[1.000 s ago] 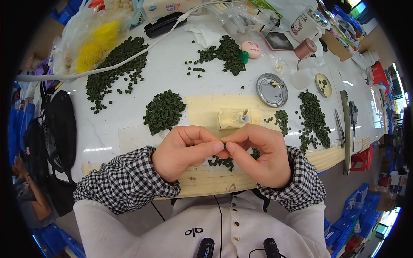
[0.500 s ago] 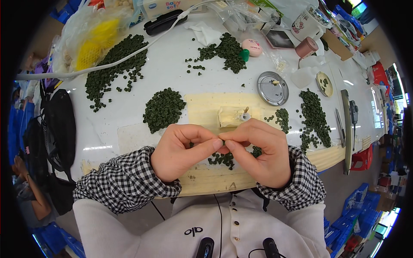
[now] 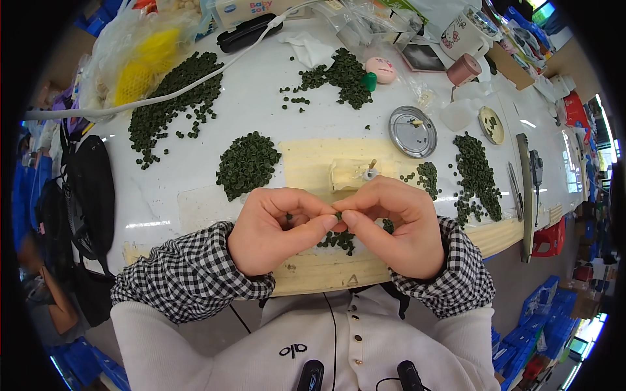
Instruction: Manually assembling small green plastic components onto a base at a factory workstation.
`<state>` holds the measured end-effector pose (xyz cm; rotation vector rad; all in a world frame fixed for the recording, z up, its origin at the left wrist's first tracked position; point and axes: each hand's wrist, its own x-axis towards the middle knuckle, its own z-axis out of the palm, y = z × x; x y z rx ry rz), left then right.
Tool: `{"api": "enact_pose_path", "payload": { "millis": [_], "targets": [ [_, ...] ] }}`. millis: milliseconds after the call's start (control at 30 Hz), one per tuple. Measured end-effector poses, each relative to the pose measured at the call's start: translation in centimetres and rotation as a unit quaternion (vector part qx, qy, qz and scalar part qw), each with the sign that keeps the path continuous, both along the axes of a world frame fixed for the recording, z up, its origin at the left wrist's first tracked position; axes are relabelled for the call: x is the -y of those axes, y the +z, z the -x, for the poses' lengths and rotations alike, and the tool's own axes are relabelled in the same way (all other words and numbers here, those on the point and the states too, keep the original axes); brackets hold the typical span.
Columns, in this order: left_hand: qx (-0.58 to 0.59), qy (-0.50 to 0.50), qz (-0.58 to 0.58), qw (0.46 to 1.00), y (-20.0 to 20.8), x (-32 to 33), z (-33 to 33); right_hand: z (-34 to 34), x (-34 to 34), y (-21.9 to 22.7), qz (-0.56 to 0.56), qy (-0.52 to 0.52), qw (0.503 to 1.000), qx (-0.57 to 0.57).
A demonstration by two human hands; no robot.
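Note:
My left hand and my right hand meet fingertip to fingertip over the near edge of the table. Between their thumbs and forefingers a small dark green piece is pinched, mostly covered by the fingers. Beneath the hands lies a small heap of similar dark green pieces, partly hidden. Just beyond them stands a cream-coloured block with a small white tube-like part and a short stick on its right end. A larger heap of green pieces sits beyond my left hand.
More green pieces lie far left, far middle and right. A round metal lid, a small dish, tweezers, a thread spool and a mug stand around. A white cable crosses the left side.
Both hands stay together in nearly the same place, with small finger shifts. A little more of the green piece shows between the fingertips.

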<state>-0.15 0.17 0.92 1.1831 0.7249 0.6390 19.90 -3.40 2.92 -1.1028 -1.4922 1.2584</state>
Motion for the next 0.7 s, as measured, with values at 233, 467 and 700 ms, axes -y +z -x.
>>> {"api": "enact_pose_path", "payload": {
  "millis": [233, 467, 700],
  "targets": [
    [0.002, 0.007, 0.016, 1.0, 0.01, 0.03, 0.01, 0.04, 0.21, -0.4, 0.038, 0.007, 0.999, -0.022],
    [0.001, 0.008, 0.013, 1.0, -0.24, 0.18, -0.01, 0.01, 0.17, -0.24, 0.003, 0.017, 1.0, 0.002],
    [-0.027, 0.0, -0.039, 0.999, 0.2, -0.02, 0.14, -0.09, 0.2, -0.26, 0.004, 0.008, 1.0, -0.008]
  ]
}}
